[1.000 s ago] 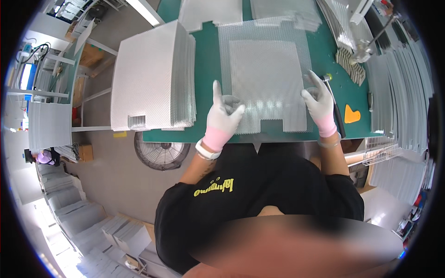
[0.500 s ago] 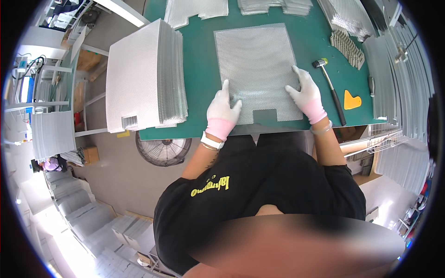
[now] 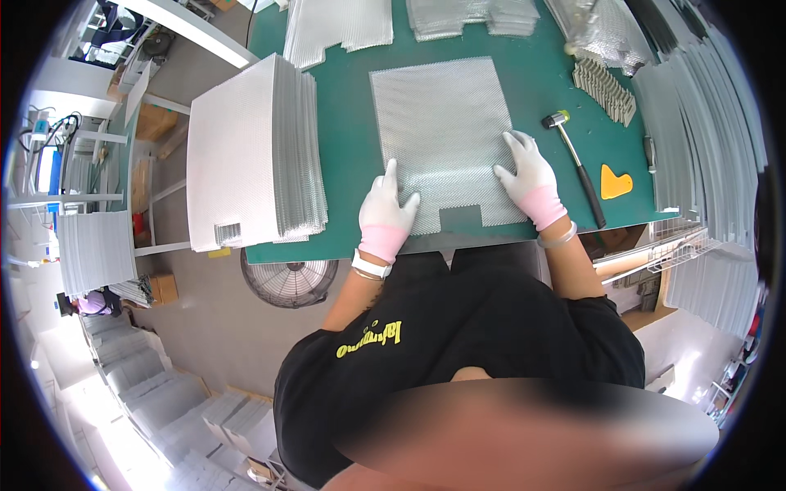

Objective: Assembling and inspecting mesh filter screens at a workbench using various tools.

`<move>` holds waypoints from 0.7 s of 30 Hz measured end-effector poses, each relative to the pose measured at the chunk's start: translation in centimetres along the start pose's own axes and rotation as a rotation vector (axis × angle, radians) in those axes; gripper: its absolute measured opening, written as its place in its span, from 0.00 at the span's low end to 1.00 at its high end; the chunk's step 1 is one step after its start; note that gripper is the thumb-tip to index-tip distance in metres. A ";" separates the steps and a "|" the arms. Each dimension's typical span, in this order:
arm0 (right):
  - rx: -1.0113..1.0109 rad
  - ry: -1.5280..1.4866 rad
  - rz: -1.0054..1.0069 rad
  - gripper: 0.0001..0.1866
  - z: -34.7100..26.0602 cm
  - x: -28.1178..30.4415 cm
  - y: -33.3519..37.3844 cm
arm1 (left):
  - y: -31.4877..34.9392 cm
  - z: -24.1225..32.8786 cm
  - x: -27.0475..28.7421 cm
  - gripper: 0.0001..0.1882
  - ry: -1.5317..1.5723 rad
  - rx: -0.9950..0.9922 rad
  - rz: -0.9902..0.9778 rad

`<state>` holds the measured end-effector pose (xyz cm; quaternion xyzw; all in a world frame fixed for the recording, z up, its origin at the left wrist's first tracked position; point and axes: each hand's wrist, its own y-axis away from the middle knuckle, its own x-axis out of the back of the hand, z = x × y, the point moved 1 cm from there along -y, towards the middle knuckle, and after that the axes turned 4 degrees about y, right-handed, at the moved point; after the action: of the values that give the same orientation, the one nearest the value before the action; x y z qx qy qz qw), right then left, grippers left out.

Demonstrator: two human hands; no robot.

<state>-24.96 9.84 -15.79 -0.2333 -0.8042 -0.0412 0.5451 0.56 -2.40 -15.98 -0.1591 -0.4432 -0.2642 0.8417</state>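
Note:
A grey metal mesh sheet lies flat on the green tabletop, a rectangular notch in its near edge. My left hand, in a white glove with a pink cuff, rests at the sheet's left side, index finger stretched along the edge and thumb apart. At the right side, my gloved right hand touches the other edge with its fingers spread and thumb over the mesh. Neither hand is closed round anything. Right of the sheet lies a mallet with a black handle, beside a yellow heart-shaped plate.
A tall stack of notched mesh sheets stands on the left of the green table. More mesh sheets lie along the back. Ridged metal pieces sit at the back right. A floor fan stands below the table's left front.
The whole view has shifted slightly, so the table sits lower in the picture. Both hands stay at the mesh sheet's sides, with hardly any change in their pose.

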 end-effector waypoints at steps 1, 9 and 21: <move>-0.001 0.004 0.008 0.33 -0.4 0.4 -0.2 | -0.1 0.1 0.1 0.41 -0.007 0.019 -0.008; 0.084 0.126 -0.018 0.21 1.6 3.7 -9.7 | -1.5 -1.0 1.6 0.38 -0.214 -0.141 -0.057; -0.483 0.418 -0.136 0.23 9.4 3.7 -36.3 | -1.5 -0.7 0.6 0.32 -0.161 -0.224 0.027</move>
<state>-49.38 -18.11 -9.50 -0.2880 -0.6554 -0.3143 0.6235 0.44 -4.21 -15.83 -0.2787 -0.4750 -0.2870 0.7838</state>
